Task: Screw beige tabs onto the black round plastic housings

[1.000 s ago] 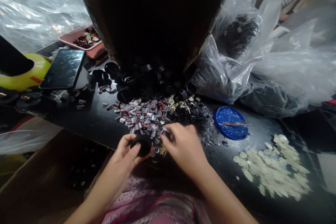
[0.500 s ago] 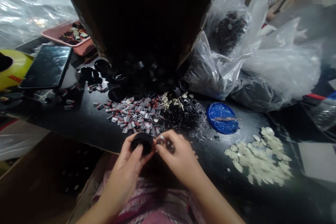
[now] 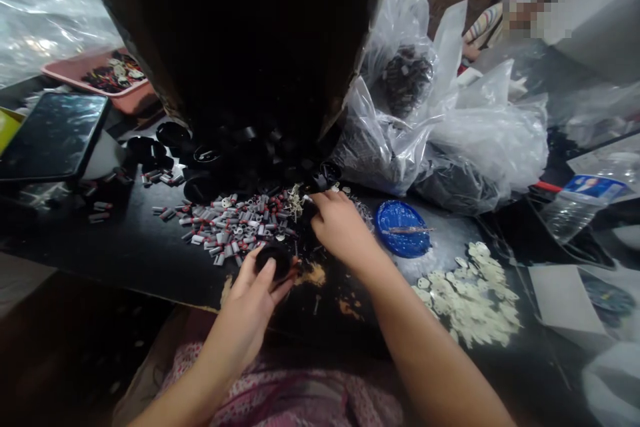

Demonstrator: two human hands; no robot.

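Note:
My left hand (image 3: pixel 257 297) is closed around a round black plastic cup-shaped part (image 3: pixel 274 263), its thumb over the open side. Farther out, my right hand (image 3: pixel 341 223) reaches to the pile of small black parts (image 3: pixel 309 233). Its fingers bend down at the cream-coloured pieces, and the fingertips are too hidden to show whether they pinch anything. Left of that hand lies a heap of small grey cylinders with red ends (image 3: pixel 235 223). A blue round lid (image 3: pixel 404 230) with a thin brown stick across it lies to its right.
Flat cream tabs (image 3: pixel 480 297) are heaped at the right. Clear plastic bags (image 3: pixel 390 140) of dark parts stand behind. A large dark box (image 3: pixel 230 33) rises at the back. A phone (image 3: pixel 55 133), a pink tray (image 3: pixel 133 95) and a plastic bottle (image 3: pixel 583 203) flank the table.
My right hand has left the black cup part and moved forward to the small-parts pile. The dark shiny thing at its fingers is no longer visible. My left hand keeps its hold; the view has shifted right.

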